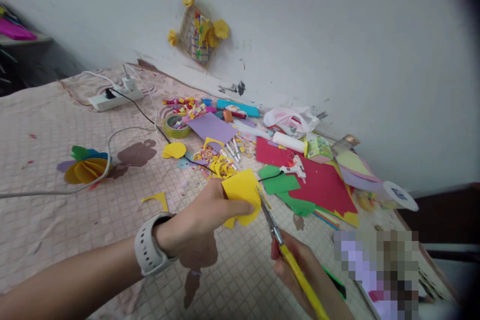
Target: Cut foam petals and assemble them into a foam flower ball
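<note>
The left hand pinches a sheet of yellow craft paper, its thumb covering part of the sheet, while the right hand, cut off by the lower frame edge, closes on yellow-handled scissors, blade tips at the paper's right edge; the hands stay apart. A pixelated block obscures the lower-right area. The quilted cloth meets a white wall, with a red paper sheet and hot glue gun beyond the hands, and a paper flower well left.
</note>
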`<state>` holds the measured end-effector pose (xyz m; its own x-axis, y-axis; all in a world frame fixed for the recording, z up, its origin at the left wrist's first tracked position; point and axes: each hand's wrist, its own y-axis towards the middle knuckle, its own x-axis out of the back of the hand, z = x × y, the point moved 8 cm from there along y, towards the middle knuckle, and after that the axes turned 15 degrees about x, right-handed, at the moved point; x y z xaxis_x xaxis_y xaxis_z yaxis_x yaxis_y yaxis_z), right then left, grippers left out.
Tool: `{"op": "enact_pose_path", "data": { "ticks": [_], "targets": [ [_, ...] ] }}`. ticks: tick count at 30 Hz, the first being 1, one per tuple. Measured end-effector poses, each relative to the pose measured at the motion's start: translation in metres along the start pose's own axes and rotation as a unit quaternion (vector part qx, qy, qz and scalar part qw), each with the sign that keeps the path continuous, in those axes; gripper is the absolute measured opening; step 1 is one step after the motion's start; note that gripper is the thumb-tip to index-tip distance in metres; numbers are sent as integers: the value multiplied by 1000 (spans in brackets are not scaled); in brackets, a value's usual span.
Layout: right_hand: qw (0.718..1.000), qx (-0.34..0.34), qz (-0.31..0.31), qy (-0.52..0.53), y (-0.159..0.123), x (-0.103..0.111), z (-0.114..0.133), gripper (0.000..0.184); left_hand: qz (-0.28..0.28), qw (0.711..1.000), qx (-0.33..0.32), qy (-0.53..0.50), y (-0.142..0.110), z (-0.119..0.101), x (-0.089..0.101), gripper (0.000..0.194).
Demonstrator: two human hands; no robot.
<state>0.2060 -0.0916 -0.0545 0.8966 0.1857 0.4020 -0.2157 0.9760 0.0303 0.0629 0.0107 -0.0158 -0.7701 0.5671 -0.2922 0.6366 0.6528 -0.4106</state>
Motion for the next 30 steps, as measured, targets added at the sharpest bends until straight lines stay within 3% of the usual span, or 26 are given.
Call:
{"op": "enact_pose_path", "data": {
  "ticks": [18, 30],
  "targets": [
    [999, -36, -1, 0, -4, -1, -1, 59, 15, 999, 22, 33, 4, 4, 3, 13],
    [1000, -12, -15, -3, -6, 1, -5, 49, 12, 998, 35, 42, 2, 6, 2, 15]
  ]
}}
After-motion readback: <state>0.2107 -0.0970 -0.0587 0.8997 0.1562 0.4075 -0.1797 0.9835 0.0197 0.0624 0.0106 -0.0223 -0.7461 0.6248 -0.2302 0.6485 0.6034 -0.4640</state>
